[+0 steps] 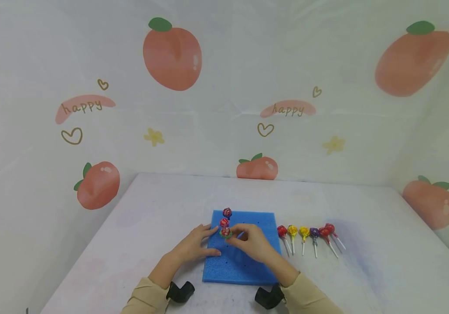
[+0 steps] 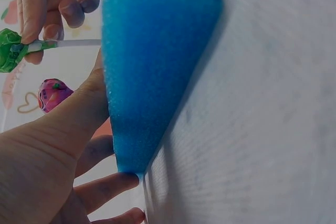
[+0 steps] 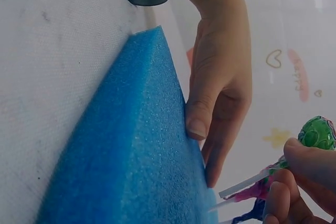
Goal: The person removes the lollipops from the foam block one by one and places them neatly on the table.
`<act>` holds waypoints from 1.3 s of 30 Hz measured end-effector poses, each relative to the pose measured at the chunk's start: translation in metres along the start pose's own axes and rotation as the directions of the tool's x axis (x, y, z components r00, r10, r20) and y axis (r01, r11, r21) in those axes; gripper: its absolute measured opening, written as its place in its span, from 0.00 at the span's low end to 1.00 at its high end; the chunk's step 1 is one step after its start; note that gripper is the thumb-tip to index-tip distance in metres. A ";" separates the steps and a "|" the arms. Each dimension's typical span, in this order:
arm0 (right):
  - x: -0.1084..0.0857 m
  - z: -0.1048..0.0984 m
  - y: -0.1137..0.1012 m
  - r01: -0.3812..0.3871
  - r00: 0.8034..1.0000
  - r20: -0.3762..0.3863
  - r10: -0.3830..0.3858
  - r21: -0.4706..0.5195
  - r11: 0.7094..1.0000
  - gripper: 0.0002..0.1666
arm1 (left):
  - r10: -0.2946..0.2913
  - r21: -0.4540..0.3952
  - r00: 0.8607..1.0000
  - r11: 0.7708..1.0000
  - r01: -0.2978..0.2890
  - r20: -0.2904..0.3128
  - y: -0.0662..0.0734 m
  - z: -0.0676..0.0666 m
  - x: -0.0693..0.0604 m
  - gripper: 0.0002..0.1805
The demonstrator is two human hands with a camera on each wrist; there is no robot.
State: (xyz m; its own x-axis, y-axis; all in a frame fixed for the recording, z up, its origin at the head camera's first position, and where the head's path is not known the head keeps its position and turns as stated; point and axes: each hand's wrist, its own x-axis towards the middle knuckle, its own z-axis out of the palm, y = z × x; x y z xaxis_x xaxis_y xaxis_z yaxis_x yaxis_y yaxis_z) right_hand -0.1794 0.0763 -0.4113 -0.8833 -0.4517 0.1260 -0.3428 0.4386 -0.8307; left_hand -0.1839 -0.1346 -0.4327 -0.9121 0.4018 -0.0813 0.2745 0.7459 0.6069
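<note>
My right hand point(image 1: 253, 243) pinches a lollipop point(image 3: 318, 134) with a green and red wrapper between thumb and fingers. Its white stick points down at the blue foam board point(image 1: 244, 266); whether the tip touches the surface, I cannot tell. Just behind it, a pink-red lollipop point(image 1: 224, 222) and a dark red and blue one point(image 1: 227, 212) stand upright in the board. My left hand point(image 1: 194, 245) rests along the board's left edge, its thumb on top and its fingers spread, as the right wrist view also shows.
Several lollipops lie in a row right of the board, among them a yellow one point(image 1: 304, 233), a purple one point(image 1: 314, 233) and a red one point(image 1: 282, 231). Small holes dot the board. A printed cloth point(image 1: 216, 131) hangs behind the white table point(image 1: 161, 196).
</note>
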 end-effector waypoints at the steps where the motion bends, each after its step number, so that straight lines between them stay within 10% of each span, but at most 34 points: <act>1: 0.000 0.000 0.000 -0.004 1.000 0.000 0.004 0.000 1.000 0.11 | -0.002 0.001 1.000 1.000 0.002 0.000 0.000 0.000 0.000 0.41; 39: -0.017 -0.031 0.011 -0.054 0.995 -0.088 0.054 0.003 0.999 0.13 | -0.014 0.006 1.000 1.000 0.014 -0.007 0.001 0.001 -0.001 0.41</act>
State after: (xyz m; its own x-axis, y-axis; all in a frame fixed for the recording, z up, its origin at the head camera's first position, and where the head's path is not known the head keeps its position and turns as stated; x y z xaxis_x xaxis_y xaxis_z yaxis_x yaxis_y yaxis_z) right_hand -0.1776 0.1128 -0.4055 -0.9253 -0.3570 0.1281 -0.2936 0.4603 -0.8378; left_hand -0.1829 -0.1337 -0.4330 -0.9180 0.3875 -0.0843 0.2634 0.7547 0.6009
